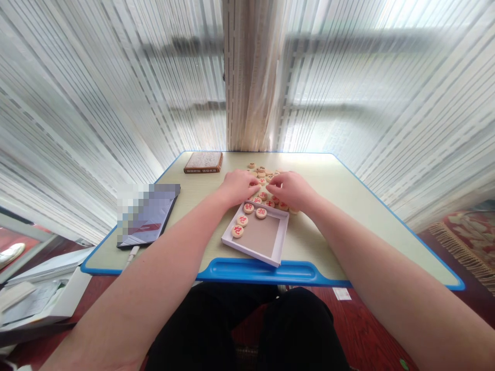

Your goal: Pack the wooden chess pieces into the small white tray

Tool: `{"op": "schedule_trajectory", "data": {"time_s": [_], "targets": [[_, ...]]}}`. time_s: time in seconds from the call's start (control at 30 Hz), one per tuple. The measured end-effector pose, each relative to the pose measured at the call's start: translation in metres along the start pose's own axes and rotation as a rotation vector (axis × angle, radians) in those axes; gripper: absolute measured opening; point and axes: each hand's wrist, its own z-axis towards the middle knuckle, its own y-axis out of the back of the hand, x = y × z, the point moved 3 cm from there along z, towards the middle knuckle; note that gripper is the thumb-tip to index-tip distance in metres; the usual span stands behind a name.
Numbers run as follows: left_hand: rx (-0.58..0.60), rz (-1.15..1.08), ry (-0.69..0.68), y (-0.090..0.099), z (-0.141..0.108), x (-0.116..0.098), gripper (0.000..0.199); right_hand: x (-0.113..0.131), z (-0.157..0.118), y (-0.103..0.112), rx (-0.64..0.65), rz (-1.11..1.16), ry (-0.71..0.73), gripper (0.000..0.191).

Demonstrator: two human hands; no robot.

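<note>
Xiangqi pieces, round and pale wooden with red or dark characters, lie loosely heaped at the table's middle. Along the heap's left side is my left hand, its fingers curled inward and pressed together at the pieces; whatever they hold is hidden. From the right reaches my right hand, thumb and forefinger slightly apart, close to the pieces and with nothing visible between them. A shallow white box tray sits tilted in front of the heap. Inside it, several red-marked pieces lie face up along the left and far sides.
At the back left lies a brown patterned box. A tablet with a partly blurred screen rests at the left edge, a white cable beside it. The table's blue rim has a groove at the front. Curtains hang behind.
</note>
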Motion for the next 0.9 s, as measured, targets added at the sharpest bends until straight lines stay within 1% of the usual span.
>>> {"op": "schedule_trajectory", "data": {"time_s": [0.1,0.17,0.2,0.27,0.33,0.4,0.53,0.63,0.7,0.77,0.83,0.9], "targets": [[-0.014,-0.002,-0.005,-0.001,0.001,0.001,0.035,-0.01,-0.001,0.012,0.034,-0.101,-0.13,0.027],[-0.038,-0.02,-0.012,-0.001,0.002,0.002,0.035,-0.019,-0.004,0.021,0.136,-0.168,-0.232,0.027],[-0.05,-0.029,-0.021,-0.001,0.002,0.002,0.034,-0.022,-0.006,0.025,0.209,-0.193,-0.255,0.028],[-0.062,-0.036,-0.044,-0.002,0.001,0.002,0.032,-0.024,-0.011,0.031,0.326,-0.234,-0.248,0.036],[-0.063,-0.029,-0.064,-0.003,0.001,0.001,0.033,-0.023,-0.016,0.035,0.394,-0.249,-0.229,0.041],[-0.08,-0.031,-0.077,-0.004,0.0,0.0,0.034,-0.02,-0.019,0.037,0.418,-0.247,-0.216,0.039],[-0.169,-0.092,-0.117,0.001,-0.004,-0.005,0.033,-0.02,-0.022,0.036,0.474,-0.163,-0.227,0.039],[-0.191,-0.203,-0.12,0.005,-0.009,-0.012,0.031,-0.024,-0.025,0.035,0.521,-0.069,-0.253,0.05],[-0.177,-0.261,-0.117,0.007,-0.014,-0.017,0.03,-0.026,-0.028,0.037,0.529,-0.078,-0.254,0.062],[-0.168,-0.285,-0.127,0.009,-0.018,-0.022,0.03,-0.025,-0.032,0.037,0.533,-0.114,-0.246,0.069],[-0.156,-0.3,-0.145,0.01,-0.021,-0.027,0.029,-0.022,-0.033,0.035,0.521,-0.121,-0.217,0.066],[-0.149,-0.303,-0.176,0.01,-0.022,-0.03,0.028,-0.018,-0.032,0.032,0.477,-0.103,-0.171,0.056]]}}
